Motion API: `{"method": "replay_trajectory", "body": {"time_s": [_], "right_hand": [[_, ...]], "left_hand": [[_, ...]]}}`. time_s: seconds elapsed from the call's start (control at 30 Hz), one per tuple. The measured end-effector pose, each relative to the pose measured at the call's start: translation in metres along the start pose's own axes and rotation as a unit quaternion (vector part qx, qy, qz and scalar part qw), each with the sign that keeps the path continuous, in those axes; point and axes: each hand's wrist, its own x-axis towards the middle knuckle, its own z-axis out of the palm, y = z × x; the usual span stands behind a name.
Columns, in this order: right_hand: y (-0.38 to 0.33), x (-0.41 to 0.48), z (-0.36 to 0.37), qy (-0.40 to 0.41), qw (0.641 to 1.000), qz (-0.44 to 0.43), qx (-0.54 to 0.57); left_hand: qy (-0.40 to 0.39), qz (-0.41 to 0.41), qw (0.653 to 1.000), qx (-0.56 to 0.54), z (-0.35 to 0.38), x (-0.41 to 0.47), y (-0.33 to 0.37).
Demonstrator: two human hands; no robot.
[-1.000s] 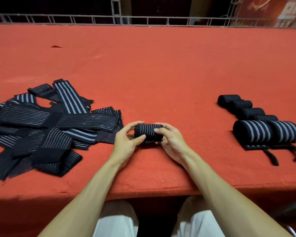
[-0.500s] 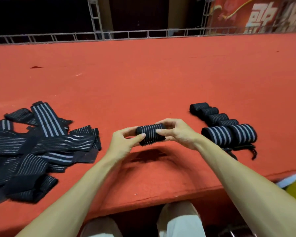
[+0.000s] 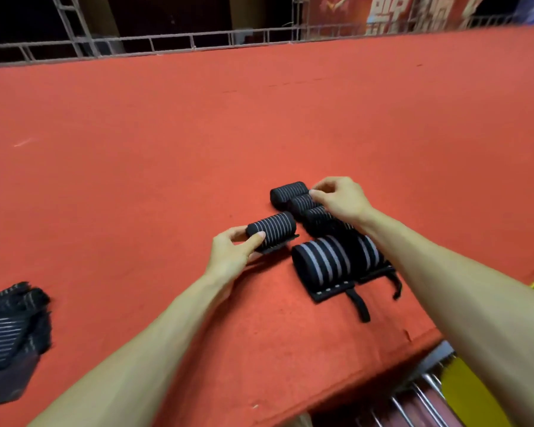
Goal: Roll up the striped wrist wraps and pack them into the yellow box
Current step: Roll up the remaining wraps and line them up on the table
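In the head view, the left hand [image 3: 232, 257] gripped a rolled wrap [image 3: 273, 231] by its near end, thumb and fingers [image 3: 233, 234] curled round it. At its 2 o'clock, the right hand [image 3: 341, 198] set curled fingertips on a row of rolled wraps [image 3: 290, 194]; whether they pinched one could not be told. Two broader rolls [image 3: 324, 266] lay at the row's 6 o'clock end on the red surface [image 3: 167, 149]. Loose wraps [image 3: 10, 328] were piled at 8 o'clock, and the yellow box [image 3: 478, 402] showed at 4 o'clock.
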Motion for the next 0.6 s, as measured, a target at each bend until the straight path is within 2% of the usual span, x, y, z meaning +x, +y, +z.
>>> {"method": "replay_trajectory", "body": {"time_s": [0.2,0.33,0.43,0.6], "right_hand": [[0.014,0.004,0.01,-0.003,1.0,0.011,0.009],[0.007,0.003,0.012,-0.009,1.0,-0.012,-0.01],[-0.003,-0.004,0.015,-0.021,0.999,-0.019,-0.021],[-0.031,-0.027,0.029,-0.043,0.997,-0.053,-0.029]], "left_hand": [[-0.038,-0.009,0.999,0.014,0.034,0.012,-0.017],[-0.035,0.001,0.995,0.093,0.034,0.018,-0.018],[-0.059,0.039,0.974,0.215,0.027,0.017,-0.014],[-0.056,0.04,0.959,0.274,-0.016,-0.004,0.003]]}}
